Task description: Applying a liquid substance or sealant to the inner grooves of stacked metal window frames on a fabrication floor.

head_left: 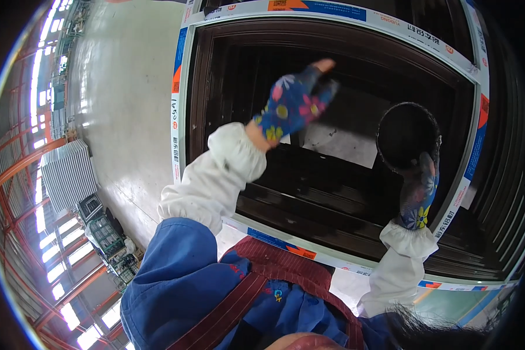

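Left hand [297, 102] grip open above dark door panel [332, 192]; right hand [420, 186] grips round black disc [407, 135]

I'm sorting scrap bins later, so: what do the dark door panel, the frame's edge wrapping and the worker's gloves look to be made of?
The dark door panel looks like metal with a glossy brown wood-tone coating; its ridges catch highlights. The edge wrapping seems thin printed plastic film, white with blue and orange. The glove on the left hand and on the right hand looks like soft floral-print fabric.

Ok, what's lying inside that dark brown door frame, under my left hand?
Inside the dark door frame, a pale grey sheet lies on the dark panel. The left hand in a floral glove covers its near corner. The right hand holds a round black object hiding the sheet's right edge.
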A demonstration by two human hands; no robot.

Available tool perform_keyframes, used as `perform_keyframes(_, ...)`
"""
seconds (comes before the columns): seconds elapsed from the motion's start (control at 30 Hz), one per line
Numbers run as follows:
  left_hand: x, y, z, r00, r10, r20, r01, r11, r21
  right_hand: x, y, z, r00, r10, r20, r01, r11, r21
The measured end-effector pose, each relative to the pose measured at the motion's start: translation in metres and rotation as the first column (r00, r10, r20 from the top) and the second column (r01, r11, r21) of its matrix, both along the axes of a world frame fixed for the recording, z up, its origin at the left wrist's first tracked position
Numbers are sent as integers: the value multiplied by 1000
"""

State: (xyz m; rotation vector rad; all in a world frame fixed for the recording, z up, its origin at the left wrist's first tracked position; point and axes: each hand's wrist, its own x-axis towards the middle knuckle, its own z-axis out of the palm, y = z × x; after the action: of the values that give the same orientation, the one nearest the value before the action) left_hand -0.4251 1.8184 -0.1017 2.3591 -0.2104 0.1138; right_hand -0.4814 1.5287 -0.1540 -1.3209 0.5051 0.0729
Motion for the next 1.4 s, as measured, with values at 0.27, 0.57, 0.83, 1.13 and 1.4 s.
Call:
perform_keyframes(0.27,-32,-77,55,869,-486,-90,479,873,-88,9,6,34,996,80,-38,-76,993,91)
perform_keyframes(0.57,-21,-63,70,870,-489,-57,423,801,-423,-4,-2,27,945,137,297,-173,980,98)
perform_keyframes(0.83,21,-87,24,912,-334,-238,269,925,-267,-10,-70,80,895,-117,430,361,755,-547)
perform_keyframes(1.13,98,-191,-42,920,-390,-24,390,911,134,42,-106,87,762,-556,333,600,799,-39)
perform_keyframes(1.4,101,-210,-50,889,-458,-30,459,888,37,41,-115,67,754,-572,322,628,772,-97)
